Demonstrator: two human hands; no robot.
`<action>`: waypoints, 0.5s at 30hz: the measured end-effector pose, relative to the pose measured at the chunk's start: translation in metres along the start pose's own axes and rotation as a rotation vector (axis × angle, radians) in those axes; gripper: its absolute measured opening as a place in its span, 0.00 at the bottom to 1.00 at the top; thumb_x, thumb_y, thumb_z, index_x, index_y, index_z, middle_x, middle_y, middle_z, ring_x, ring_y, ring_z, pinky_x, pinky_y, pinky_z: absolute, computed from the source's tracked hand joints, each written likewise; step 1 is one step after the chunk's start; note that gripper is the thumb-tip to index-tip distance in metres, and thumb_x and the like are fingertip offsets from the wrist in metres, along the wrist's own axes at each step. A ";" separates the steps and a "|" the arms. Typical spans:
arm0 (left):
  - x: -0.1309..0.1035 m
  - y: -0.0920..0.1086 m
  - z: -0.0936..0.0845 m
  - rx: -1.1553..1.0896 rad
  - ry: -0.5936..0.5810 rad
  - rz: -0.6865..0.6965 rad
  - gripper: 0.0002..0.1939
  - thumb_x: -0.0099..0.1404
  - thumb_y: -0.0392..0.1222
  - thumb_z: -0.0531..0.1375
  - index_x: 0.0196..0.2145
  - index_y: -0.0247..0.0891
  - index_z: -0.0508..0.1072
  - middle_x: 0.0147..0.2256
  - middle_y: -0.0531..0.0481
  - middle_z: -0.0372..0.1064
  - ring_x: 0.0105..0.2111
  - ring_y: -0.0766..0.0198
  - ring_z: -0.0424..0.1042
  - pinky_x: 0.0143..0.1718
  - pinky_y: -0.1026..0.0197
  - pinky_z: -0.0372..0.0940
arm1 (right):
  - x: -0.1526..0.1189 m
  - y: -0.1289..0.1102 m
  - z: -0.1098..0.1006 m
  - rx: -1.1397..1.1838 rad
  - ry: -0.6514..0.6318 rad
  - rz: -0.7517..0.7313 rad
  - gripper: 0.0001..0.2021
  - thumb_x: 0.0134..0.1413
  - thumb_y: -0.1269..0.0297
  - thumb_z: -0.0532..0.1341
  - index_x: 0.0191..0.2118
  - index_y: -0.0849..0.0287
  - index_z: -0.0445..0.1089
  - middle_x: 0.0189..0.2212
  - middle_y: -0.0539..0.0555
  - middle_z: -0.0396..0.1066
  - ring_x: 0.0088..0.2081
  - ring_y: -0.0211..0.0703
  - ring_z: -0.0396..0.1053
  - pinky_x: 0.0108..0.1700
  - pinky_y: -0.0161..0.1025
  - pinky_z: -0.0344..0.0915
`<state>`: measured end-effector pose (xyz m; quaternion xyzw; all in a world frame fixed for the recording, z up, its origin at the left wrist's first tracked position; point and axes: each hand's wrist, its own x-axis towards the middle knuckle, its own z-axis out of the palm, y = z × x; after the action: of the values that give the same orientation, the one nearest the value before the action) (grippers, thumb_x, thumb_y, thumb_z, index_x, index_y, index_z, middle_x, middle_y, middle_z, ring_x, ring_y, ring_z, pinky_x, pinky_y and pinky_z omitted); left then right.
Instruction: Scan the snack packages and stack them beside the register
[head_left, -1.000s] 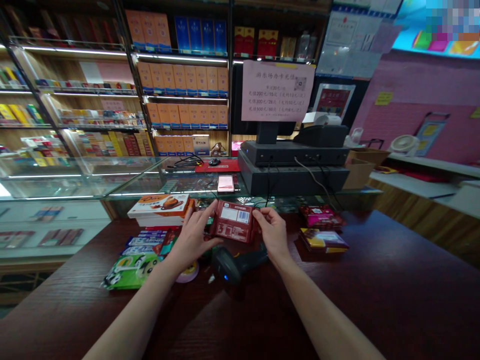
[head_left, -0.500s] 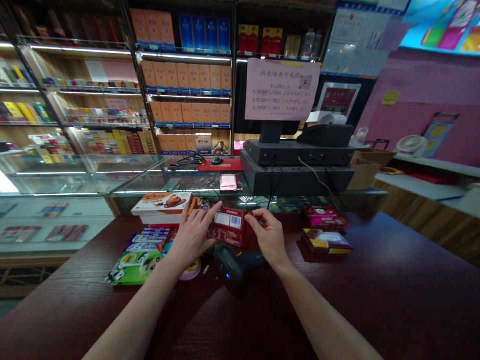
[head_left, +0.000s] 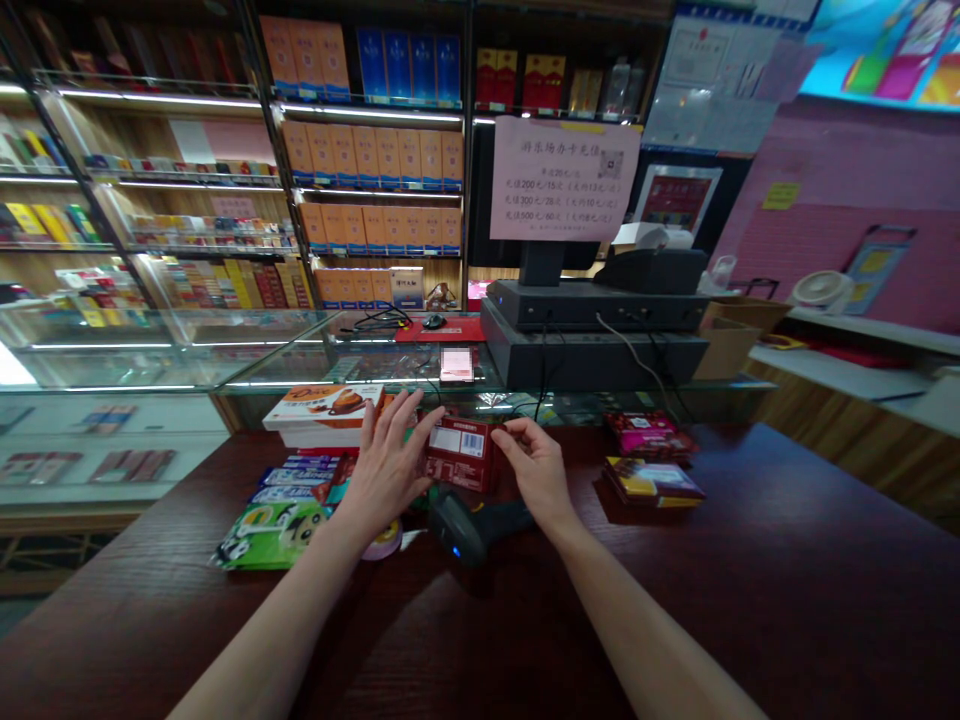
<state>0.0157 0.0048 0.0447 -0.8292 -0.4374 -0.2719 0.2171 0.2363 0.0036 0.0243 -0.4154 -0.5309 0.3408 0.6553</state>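
A dark red packet [head_left: 463, 455] with a white barcode label stands tilted between my hands. My right hand [head_left: 534, 470] pinches its right edge between thumb and fingers. My left hand [head_left: 386, 460], fingers spread, is at the packet's left side; whether it touches the packet is hard to tell. Just below the packet lies a black barcode scanner [head_left: 461, 530] with a blue light. Left of my left hand are a white and orange Dove box [head_left: 322, 415], a green panda packet [head_left: 262, 535] and blue-purple packets [head_left: 289, 480]. A round purple item [head_left: 384, 543] is partly under my left wrist.
On the right of the brown table [head_left: 787, 560] lie a yellow-brown packet [head_left: 654, 482] and pink-red packets [head_left: 646, 433]. Behind stand a glass counter [head_left: 277, 350], a cash drawer [head_left: 592, 358] and a monitor bearing a pink paper sign [head_left: 564, 180]. Stocked shelves line the back.
The fingers of my left hand have lifted and spread wider. My right hand and the red packet have barely moved.
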 end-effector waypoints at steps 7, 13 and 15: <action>-0.001 -0.003 0.000 -0.025 -0.042 0.019 0.45 0.58 0.38 0.65 0.69 0.44 0.49 0.67 0.45 0.56 0.70 0.47 0.46 0.69 0.33 0.28 | 0.003 0.003 -0.003 0.028 -0.002 0.040 0.14 0.50 0.52 0.68 0.37 0.57 0.73 0.31 0.50 0.76 0.32 0.42 0.72 0.34 0.37 0.67; -0.003 -0.011 0.002 0.014 -0.007 -0.042 0.45 0.58 0.34 0.63 0.69 0.45 0.50 0.66 0.46 0.57 0.69 0.46 0.46 0.69 0.32 0.28 | 0.005 0.005 -0.006 0.055 -0.080 0.092 0.18 0.52 0.52 0.66 0.45 0.57 0.74 0.35 0.53 0.78 0.34 0.43 0.75 0.33 0.36 0.67; -0.005 -0.015 0.002 0.030 0.010 -0.071 0.45 0.58 0.33 0.63 0.69 0.45 0.50 0.66 0.46 0.57 0.70 0.46 0.46 0.69 0.32 0.28 | 0.006 0.009 -0.007 0.058 -0.108 0.095 0.19 0.53 0.52 0.66 0.46 0.58 0.73 0.37 0.55 0.79 0.36 0.43 0.77 0.36 0.38 0.68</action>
<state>0.0010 0.0113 0.0420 -0.8084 -0.4697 -0.2770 0.2217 0.2446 0.0109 0.0181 -0.4020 -0.5352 0.4087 0.6204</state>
